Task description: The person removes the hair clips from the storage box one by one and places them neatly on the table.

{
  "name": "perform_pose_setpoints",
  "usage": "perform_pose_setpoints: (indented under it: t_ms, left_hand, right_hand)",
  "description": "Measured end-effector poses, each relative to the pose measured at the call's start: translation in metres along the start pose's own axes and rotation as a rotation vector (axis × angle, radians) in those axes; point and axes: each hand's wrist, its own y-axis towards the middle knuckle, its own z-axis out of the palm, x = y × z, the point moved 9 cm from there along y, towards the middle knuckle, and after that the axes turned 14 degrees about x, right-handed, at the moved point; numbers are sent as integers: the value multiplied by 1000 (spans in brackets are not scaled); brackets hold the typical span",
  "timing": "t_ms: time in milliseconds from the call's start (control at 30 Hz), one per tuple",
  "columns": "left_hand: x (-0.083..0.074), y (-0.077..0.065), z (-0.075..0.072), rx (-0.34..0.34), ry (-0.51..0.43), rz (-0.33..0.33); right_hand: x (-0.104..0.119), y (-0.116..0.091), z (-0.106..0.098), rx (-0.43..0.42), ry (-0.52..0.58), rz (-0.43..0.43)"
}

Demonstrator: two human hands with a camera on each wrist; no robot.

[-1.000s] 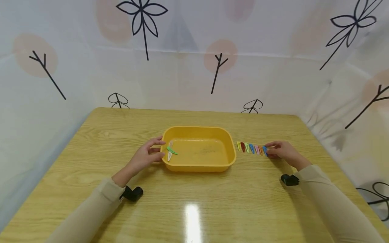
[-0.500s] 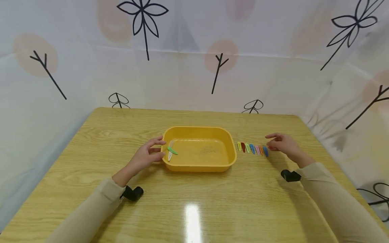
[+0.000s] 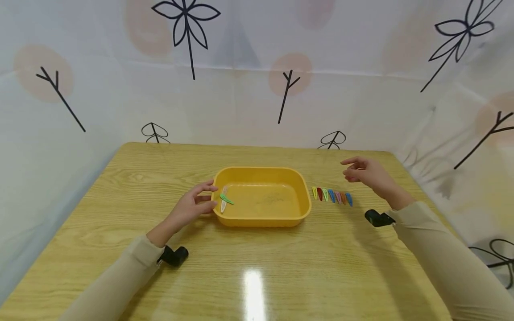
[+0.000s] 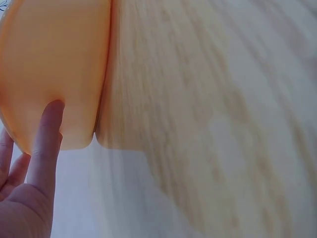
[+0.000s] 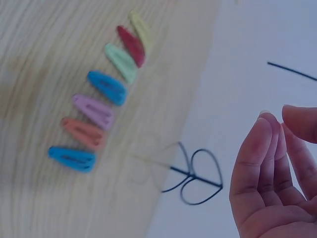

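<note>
Shows beige sleeves [image 3: 116,285] nearest, running up to both hands. Has a black wrist camera [image 3: 175,256] on the inner side of the left wrist, a second black camera [image 3: 378,218] likewise at the right wrist. Has bright glare [image 3: 254,294] on the counter [image 3: 217,267], on the near side of both hands, between the sleeves. Puts left hand [image 3: 186,207] at the left end of the yellow tray [image 3: 261,223]: spread, thumb and fingers apart, touching the tray, one digit against the outer wall in the left wrist view. Sits tray flat on the counter, between the hands, directly right of the left one. Contains, close by the left fingertips, a green clip [image 3: 226,199] lying across a pale clip [image 3: 223,207]; cannot tell if one pale clip or two end to end. Lines up a row of clips [image 3: 332,195] right of the tray, just nearer than the right hand. Runs, tray side outward: yellow clip [image 5: 141,29], dark red clip [image 5: 132,46], light green clip [image 5: 120,63], blue clip [image 5: 107,88], pink clip [image 5: 93,111], orange clip [image 5: 83,134], second blue clip [image 5: 72,159]. Holds right hand [image 3: 371,174] raised past the row's outer end, apart from clips: fingers loosely bent, close together, thumb tip near fingertips. Casts shadow [image 3: 371,236] below right sleeve. Hangs white cloth [image 3: 241,116] farthest, beyond both hands, with black flower drawings [image 3: 185,13] and twig drawings [image 3: 285,98].
</note>
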Motion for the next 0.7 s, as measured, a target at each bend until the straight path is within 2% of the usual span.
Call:
perform_pose_setpoints:
  t_ms: [367,700]
  left_hand:
    - [-2,0,0,-1,-7,12]
    - [0,-1,-2,-6,-5,6]
  right_hand:
    - [38,17,14,24,-20,-26]
    - [66,42,40,82,28,-85]
